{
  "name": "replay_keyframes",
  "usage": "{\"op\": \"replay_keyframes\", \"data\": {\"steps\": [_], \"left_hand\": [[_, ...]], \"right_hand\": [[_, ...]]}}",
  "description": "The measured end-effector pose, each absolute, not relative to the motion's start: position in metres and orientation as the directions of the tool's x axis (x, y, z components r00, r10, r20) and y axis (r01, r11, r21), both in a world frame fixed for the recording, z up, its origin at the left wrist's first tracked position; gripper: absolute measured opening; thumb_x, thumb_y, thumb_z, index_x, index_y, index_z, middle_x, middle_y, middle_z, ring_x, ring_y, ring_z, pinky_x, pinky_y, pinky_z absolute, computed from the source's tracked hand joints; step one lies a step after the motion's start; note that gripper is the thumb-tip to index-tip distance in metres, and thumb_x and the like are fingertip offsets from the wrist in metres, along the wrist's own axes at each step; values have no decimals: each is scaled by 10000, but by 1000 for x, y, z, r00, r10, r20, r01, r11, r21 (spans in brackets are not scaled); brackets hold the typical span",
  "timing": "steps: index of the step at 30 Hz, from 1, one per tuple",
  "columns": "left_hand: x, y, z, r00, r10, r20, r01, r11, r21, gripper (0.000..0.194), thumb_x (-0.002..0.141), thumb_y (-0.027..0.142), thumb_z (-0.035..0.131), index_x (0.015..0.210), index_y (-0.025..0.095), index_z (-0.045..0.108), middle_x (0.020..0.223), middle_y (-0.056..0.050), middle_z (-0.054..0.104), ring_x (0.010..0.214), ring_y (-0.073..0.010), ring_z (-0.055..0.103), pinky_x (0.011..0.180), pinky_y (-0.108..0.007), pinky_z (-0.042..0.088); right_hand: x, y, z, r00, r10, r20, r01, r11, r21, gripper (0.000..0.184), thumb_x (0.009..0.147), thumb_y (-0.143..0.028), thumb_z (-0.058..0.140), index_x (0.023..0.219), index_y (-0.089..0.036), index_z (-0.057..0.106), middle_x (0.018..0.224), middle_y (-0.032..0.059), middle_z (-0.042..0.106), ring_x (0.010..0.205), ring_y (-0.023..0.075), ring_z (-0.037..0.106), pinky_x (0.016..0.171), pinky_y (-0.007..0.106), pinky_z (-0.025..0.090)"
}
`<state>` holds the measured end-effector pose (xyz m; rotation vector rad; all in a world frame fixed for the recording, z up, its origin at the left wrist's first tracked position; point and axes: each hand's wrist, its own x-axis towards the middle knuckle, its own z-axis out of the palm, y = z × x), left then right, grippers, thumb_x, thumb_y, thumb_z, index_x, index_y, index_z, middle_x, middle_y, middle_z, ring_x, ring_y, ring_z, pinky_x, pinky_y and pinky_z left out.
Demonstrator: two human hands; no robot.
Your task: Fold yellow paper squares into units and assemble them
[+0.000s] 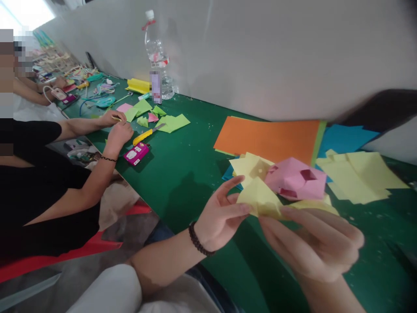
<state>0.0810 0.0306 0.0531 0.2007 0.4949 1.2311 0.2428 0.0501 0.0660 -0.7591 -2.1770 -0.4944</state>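
A pale yellow sheet of folding paper (pixel 259 198) is held up between my two hands, above the green table. My left hand (pixel 224 213), with a dark bead bracelet at the wrist, pinches its left edge between thumb and fingers. The lower right corner is pinched by my right hand (pixel 312 243). Just behind the sheet lies a pink folded-paper form (pixel 298 179) with square openings. More yellow paper (pixel 249 165) lies beside that form, partly hidden by the held sheet.
Orange sheets (pixel 267 134), blue paper (pixel 350 139) and a stack of yellow sheets (pixel 361 174) lie near the wall. Leftward are a co-worker's hands (pixel 120 128), a yellow utility knife (pixel 143 137), a magenta box (pixel 137 153), green paper (pixel 172 123) and a plastic bottle (pixel 156 48).
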Motion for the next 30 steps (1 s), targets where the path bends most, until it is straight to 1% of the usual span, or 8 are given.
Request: {"op": "replay_keyframes", "data": {"steps": [3, 5, 7, 9, 11, 19, 24, 30], "left_hand": [[85, 38, 50, 217, 950, -225, -855, 296, 427, 659, 538, 177, 875, 1140, 207, 610, 738, 27, 650, 704, -101, 612, 721, -236, 462], [85, 43, 45, 200, 960, -195, -832, 272, 483, 705, 517, 181, 886, 1160, 220, 602, 745, 35, 630, 680, -97, 598, 722, -250, 469], [83, 47, 39, 230, 957, -179, -797, 291, 529, 752, 495, 158, 891, 1184, 233, 598, 760, 37, 616, 661, -96, 587, 705, -258, 473], [80, 49, 34, 306, 934, -185, -762, 357, 541, 771, 498, 136, 884, 1206, 240, 599, 767, 32, 611, 644, -92, 574, 665, -246, 462], [77, 50, 31, 404, 894, -195, -724, 443, 529, 764, 525, 136, 872, 1230, 239, 596, 789, 17, 624, 617, -79, 554, 621, -227, 439], [74, 50, 30, 611, 767, -196, -641, 625, 446, 717, 582, 96, 812, 1250, 237, 592, 759, 20, 633, 608, -73, 571, 593, -190, 409], [74, 51, 28, 671, 708, -219, -595, 691, 412, 700, 598, 103, 785, 1253, 244, 583, 795, 5, 641, 651, -105, 596, 664, -238, 460], [75, 51, 24, 729, 657, -191, -587, 744, 319, 638, 617, 89, 750, 1222, 224, 599, 928, -24, 660, 781, -149, 636, 714, -285, 483]], "right_hand": [[244, 49, 72, -472, 303, 828, 613, 788, 61, 270, 647, -78, 696, 738, -332, 686, 794, -3, 668, 593, 132, 588, 507, 274, 472], [245, 48, 77, -363, 406, 839, 670, 739, -68, 338, 658, -89, 677, 863, -358, 682, 910, 20, 663, 655, 173, 615, 544, 325, 482], [245, 47, 82, -261, 550, 794, 714, 663, -224, 332, 722, -145, 646, 965, -371, 669, 1020, 42, 657, 775, 235, 638, 666, 411, 507], [244, 47, 88, -244, 664, 707, 701, 624, -344, 252, 797, -209, 616, 1003, -349, 658, 1083, 57, 644, 910, 279, 630, 814, 478, 497], [244, 49, 93, -307, 730, 611, 673, 620, -402, 168, 840, -251, 603, 984, -319, 657, 1119, 57, 631, 1005, 288, 609, 899, 496, 479], [249, 50, 98, -535, 734, 418, 568, 679, -464, 133, 874, -302, 575, 954, -323, 678, 1360, 17, 527, 1286, 297, 478, 974, 501, 480], [250, 51, 94, -572, 711, 409, 543, 702, -460, 94, 875, -290, 579, 882, -306, 672, 1376, 14, 510, 1318, 293, 445, 973, 499, 488], [251, 52, 92, -575, 702, 420, 523, 711, -471, 142, 882, -258, 559, 938, -312, 677, 1403, 13, 492, 1292, 274, 482, 966, 458, 505]]}}
